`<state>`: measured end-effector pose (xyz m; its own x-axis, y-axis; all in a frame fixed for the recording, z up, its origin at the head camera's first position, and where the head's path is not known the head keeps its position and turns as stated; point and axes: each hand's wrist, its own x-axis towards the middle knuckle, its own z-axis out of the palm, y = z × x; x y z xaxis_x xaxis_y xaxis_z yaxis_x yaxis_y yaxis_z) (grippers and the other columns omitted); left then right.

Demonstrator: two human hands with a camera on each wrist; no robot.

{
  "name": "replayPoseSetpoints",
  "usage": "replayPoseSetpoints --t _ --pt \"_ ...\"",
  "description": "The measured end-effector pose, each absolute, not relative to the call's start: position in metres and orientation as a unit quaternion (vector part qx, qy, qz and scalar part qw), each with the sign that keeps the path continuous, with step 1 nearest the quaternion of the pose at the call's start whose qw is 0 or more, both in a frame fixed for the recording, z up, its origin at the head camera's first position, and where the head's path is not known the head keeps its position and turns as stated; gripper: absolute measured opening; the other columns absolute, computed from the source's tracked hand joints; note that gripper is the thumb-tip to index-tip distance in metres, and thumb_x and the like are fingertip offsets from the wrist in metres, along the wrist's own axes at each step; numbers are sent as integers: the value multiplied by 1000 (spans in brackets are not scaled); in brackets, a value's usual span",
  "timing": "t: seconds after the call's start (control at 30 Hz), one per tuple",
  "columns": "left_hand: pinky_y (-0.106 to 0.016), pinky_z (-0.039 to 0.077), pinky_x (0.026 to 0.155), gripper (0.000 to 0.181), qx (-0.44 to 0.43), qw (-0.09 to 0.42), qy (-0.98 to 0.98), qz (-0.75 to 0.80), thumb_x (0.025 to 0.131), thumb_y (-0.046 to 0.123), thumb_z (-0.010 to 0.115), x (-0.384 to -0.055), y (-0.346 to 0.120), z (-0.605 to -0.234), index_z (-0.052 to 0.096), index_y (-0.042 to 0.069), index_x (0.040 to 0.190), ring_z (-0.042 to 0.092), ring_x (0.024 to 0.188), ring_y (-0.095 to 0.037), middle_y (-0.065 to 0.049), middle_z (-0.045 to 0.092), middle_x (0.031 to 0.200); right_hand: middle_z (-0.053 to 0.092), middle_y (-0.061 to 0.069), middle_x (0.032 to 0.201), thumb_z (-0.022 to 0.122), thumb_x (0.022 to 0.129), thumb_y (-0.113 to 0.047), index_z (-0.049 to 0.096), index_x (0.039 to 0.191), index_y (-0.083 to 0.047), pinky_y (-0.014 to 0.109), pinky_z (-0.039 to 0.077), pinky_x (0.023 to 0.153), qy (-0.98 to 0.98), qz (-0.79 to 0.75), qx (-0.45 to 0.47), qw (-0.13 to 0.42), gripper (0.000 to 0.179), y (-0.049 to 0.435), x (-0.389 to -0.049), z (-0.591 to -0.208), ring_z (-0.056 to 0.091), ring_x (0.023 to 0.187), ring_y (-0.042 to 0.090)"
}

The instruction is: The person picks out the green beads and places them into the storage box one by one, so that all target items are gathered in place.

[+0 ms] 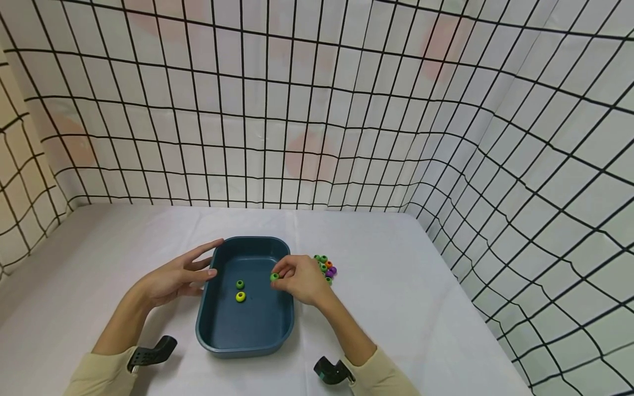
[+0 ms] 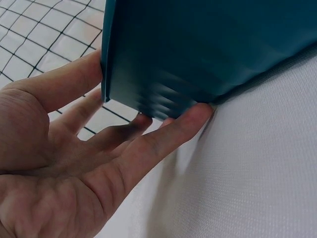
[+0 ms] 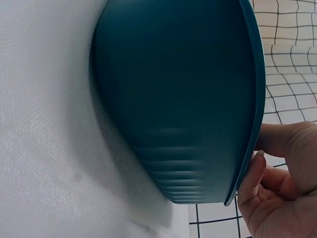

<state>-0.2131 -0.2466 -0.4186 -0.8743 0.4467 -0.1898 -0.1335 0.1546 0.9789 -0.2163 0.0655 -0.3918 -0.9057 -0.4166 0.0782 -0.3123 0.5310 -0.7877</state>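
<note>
A dark blue rectangular tray (image 1: 247, 330) rests on the white cloth, holding a green bead (image 1: 240, 284) and a yellow bead (image 1: 240, 297). Over the tray's right side, my right hand (image 1: 306, 281) pinches another green bead (image 1: 274, 277) between thumb and fingertips. That bead is hidden in the right wrist view, where the tray wall (image 3: 173, 89) fills the middle beside the hand. My left hand (image 1: 170, 278) steadies the tray's left side with fingers spread and extended. In the left wrist view its thumb and a fingertip touch the outer wall (image 2: 198, 49).
Just right of the tray, partly behind my right hand, lies a small pile of green, orange and purple beads (image 1: 329, 265). White cloth covers the table (image 1: 396, 308). A black grid net (image 1: 292, 115) stands behind and along both sides.
</note>
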Motion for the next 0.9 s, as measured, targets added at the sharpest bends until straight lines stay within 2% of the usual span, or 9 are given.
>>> replayPoseSetpoints --t 0.9 --pt "-65 46 102 81 102 223 727 641 102 17 62 -213 -248 -420 11 26 164 23 146 -58 -26 -4 169 65 -4 82 82 83 -13 74 96 -10 19 52 64 876 -426 -216 69 16 65 -216 -391 59 72 8"
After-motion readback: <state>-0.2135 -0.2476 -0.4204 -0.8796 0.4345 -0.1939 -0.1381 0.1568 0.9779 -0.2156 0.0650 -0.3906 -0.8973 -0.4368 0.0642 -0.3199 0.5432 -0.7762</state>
